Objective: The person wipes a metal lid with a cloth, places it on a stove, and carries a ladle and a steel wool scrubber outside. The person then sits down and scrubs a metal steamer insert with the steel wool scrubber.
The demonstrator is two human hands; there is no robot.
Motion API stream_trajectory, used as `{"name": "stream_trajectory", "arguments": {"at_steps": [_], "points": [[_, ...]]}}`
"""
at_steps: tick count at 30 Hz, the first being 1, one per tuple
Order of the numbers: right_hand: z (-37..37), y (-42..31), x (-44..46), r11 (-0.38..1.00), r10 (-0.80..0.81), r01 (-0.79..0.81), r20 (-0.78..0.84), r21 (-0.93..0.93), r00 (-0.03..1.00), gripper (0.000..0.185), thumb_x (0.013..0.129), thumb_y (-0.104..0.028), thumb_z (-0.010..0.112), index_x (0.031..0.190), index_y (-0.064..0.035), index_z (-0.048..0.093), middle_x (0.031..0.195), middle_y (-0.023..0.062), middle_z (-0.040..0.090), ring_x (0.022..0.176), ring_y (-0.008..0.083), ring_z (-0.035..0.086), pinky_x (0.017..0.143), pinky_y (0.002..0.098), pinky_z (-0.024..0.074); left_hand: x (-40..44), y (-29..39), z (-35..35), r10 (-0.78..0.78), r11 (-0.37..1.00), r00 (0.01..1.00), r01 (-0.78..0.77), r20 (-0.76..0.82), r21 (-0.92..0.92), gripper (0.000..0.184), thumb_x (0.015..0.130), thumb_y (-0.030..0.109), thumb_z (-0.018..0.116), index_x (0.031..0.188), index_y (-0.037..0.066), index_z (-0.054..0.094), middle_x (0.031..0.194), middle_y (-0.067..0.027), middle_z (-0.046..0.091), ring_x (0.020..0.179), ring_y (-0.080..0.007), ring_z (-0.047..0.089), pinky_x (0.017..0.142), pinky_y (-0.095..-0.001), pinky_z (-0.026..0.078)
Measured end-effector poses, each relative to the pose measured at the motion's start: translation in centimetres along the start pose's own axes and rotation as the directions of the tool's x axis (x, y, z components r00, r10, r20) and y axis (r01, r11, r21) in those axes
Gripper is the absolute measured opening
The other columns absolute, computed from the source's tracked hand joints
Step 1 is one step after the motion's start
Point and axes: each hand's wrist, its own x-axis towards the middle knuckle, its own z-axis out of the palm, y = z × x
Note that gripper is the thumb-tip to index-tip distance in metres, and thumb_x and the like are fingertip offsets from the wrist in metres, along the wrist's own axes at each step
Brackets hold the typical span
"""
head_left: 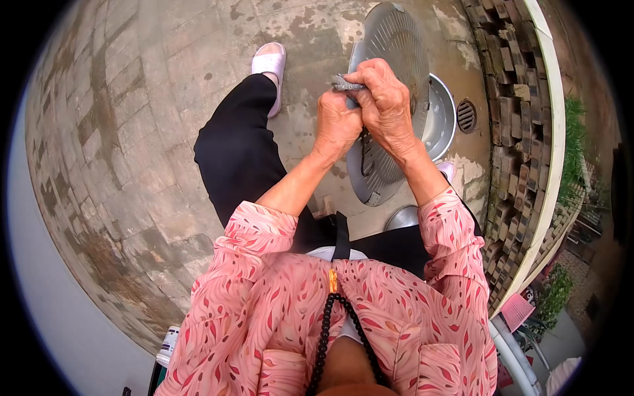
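Observation:
Both my hands are raised close together near the top middle of the head view. My left hand (338, 125) is closed in a fist around the lower end of a small grey, crumpled cloth-like piece (347, 84). Just to its right, my right hand (389, 102) pinches the same grey piece between curled fingers. Behind and below my hands is a large oval grey metal grate (399, 43) with slots, partly hidden by my right hand and wrist. Under its right side shows a round metal basin (441, 119).
A round floor drain (466, 116) lies right of the basin, beside stacked bricks (518, 132). Another metal dish (403, 218) is partly visible near my right leg. A white container (168, 344) stands at lower left. Paving (132, 132) covers the left side.

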Motion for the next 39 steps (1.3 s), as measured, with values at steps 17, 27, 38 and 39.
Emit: {"name": "stream_trajectory", "arguments": {"at_steps": [17,27,38,39], "points": [[-0.1,0.4,-0.8,0.987,0.095,-0.09,-0.031,0.13,0.995,0.017,0.069,0.008,0.058,0.084,0.0006,0.06,0.079,0.0137,0.057,0.074,0.0311,0.059,0.067,0.0356,0.0477,0.2,1.0,-0.6,-0.031,1.0,0.998,0.031,0.048,0.006,0.024,0.065,-0.006,0.059,0.089,0.0,0.057,0.077,0.0015,0.058,0.069,-0.006,0.051,0.062,-0.0213,0.044],[-0.4,4.2,-6.4,0.906,0.421,-0.402,-0.216,0.13,0.881,0.012,0.073,0.002,0.062,0.085,-0.001,0.06,0.083,0.0118,0.059,0.076,0.0271,0.06,0.069,0.0324,0.0463,1.8,1.3,-1.7,-0.231,0.894,0.954,0.285,0.189,-0.346,0.027,0.068,-0.005,0.055,0.095,-0.002,0.058,0.085,-0.0069,0.062,0.07,-0.0122,0.057,0.066,-0.0246,0.047],[0.5,3.2,-8.8,0.9,0.435,-0.408,-0.279,0.152,0.856,0.013,0.072,0.003,0.059,0.084,0.0004,0.058,0.082,0.0137,0.057,0.075,0.0303,0.059,0.067,0.0364,0.0462,-0.3,0.6,-0.8,-0.116,0.979,0.993,0.11,-0.029,-0.17,0.021,0.067,-0.009,0.06,0.081,0.002,0.048,0.073,-0.0018,0.054,0.065,-0.0082,0.05,0.059,-0.0233,0.044],[0.4,3.1,-8.5,0.893,0.45,-0.425,-0.299,0.146,0.842,0.012,0.072,0.002,0.059,0.084,0.0005,0.058,0.082,0.0141,0.056,0.074,0.031,0.058,0.067,0.0371,0.046,-1.1,0.6,-0.7,-0.091,0.986,0.995,0.085,-0.038,-0.144,0.021,0.067,-0.009,0.06,0.08,0.002,0.048,0.073,-0.001,0.053,0.065,-0.0075,0.049,0.059,-0.0225,0.043]]}}
